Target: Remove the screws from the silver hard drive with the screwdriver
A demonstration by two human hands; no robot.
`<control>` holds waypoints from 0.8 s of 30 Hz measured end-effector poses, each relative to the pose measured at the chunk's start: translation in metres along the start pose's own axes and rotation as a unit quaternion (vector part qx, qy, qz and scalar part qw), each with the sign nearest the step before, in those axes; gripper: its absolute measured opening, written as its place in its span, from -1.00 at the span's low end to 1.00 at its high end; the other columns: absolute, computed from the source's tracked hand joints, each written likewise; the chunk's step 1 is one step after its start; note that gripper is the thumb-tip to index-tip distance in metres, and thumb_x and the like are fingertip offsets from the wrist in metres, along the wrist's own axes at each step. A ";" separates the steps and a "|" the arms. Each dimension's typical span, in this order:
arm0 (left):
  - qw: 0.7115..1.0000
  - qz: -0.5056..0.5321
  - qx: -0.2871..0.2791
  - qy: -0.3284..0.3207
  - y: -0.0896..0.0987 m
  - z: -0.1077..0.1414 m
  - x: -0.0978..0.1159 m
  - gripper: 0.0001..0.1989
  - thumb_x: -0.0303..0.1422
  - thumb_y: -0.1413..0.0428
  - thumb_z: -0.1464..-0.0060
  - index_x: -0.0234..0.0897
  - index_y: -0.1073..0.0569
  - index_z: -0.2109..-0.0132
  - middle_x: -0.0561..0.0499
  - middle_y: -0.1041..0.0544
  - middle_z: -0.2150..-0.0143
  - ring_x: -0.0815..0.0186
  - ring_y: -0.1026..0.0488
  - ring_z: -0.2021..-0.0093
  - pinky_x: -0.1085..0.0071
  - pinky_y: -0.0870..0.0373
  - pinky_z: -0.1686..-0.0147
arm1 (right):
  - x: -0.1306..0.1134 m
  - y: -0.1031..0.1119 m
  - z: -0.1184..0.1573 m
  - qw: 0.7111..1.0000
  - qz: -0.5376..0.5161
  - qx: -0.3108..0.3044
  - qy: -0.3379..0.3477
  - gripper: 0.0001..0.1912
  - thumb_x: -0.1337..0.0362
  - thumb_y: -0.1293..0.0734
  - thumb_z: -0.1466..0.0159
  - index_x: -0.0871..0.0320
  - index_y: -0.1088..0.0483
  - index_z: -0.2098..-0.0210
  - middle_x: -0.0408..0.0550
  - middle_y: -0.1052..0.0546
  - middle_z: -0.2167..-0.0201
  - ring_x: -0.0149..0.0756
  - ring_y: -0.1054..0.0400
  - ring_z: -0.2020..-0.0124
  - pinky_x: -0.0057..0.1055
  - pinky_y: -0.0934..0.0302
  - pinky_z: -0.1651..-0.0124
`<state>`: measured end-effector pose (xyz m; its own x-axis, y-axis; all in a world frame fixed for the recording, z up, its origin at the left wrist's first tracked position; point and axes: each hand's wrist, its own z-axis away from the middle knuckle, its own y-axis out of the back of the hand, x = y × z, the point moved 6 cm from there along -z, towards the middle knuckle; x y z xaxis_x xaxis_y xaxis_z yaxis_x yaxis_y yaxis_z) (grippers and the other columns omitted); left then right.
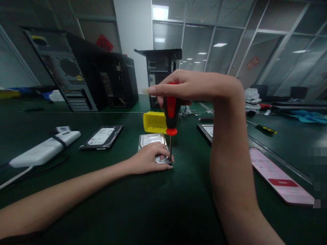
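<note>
Lying partly under the left fingers (163, 166), the silver hard drive (153, 137) is flat on the tabletop (127, 204). These fingers are grasping its near right corner, with the thumb on the near side. The right fingers (159, 90) are closed around the red and black handle of the screwdriver (171, 109), above the left ones. The shaft stands almost upright and goes down to this same corner, beside the left fingertips.

So, in my judgement, the preparation is complete: the drive is steadied and the tool is set on it. The work at this corner seems in progress, not finished. How much turning is done, or how much is left, I cannot tell, because the tip and any screw there are hidden.

Just beyond the left fingers is a yellow tray (153, 124); its contents I cannot see well. Farther out, a second drive (100, 136) lies to the left of the fingers and a third drive (208, 132) to the right, partly behind the right forearm. No fingers touch these two, and whether they were worked on is not visible.
</note>
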<state>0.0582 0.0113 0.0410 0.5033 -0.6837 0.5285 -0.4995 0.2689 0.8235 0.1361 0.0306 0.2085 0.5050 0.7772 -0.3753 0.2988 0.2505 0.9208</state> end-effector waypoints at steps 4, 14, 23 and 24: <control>1.000 -0.005 0.001 0.006 0.000 0.000 0.000 -0.80 -0.29 -0.19 -0.06 -0.25 -0.54 0.17 0.03 -0.43 0.30 0.29 -0.35 0.25 0.40 -0.24 0.21 | 0.001 0.001 0.007 1.000 0.016 -0.008 0.006 -0.57 -0.05 -0.21 -0.24 0.22 -0.39 0.22 -0.15 -0.41 0.45 -0.54 -0.21 0.54 -0.55 -0.02 0.58; 1.000 0.000 -0.001 0.000 0.000 0.000 0.000 -0.81 -0.27 -0.18 -0.07 -0.23 -0.53 0.17 0.05 -0.44 0.31 0.32 -0.35 0.28 0.42 -0.24 0.23 | 0.007 0.004 0.012 0.999 -0.016 -0.027 0.028 -0.60 0.01 -0.31 -0.18 0.23 -0.37 0.19 -0.05 -0.46 0.30 -0.46 -0.33 0.40 -0.58 -0.17 0.49; 1.000 -0.002 0.001 -0.007 0.000 0.002 -0.002 -0.81 -0.27 -0.18 -0.07 -0.25 -0.53 0.17 0.05 -0.42 0.33 0.32 -0.34 0.29 0.44 -0.23 0.25 | 0.004 0.005 0.020 0.997 -0.082 -0.001 0.003 -0.68 0.21 -0.15 -0.34 0.19 -0.35 -0.01 -0.04 -0.46 0.15 -0.45 -0.35 0.36 -0.56 -0.21 0.43; 1.000 -0.003 0.002 -0.008 0.000 0.002 -0.003 -0.80 -0.27 -0.19 -0.07 -0.25 -0.53 0.17 0.05 -0.42 0.34 0.32 -0.34 0.29 0.43 -0.23 0.24 | 0.003 0.005 0.020 0.997 -0.078 -0.002 0.017 -0.68 0.23 -0.17 -0.34 0.20 -0.34 -0.02 -0.04 -0.46 0.16 -0.47 -0.35 0.37 -0.57 -0.20 0.44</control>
<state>0.0556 0.0119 0.0393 0.4948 -0.6959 0.5205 -0.4994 0.2624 0.8257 0.1551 0.0229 0.2101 0.4250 0.7473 -0.5108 0.3681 0.3729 0.8517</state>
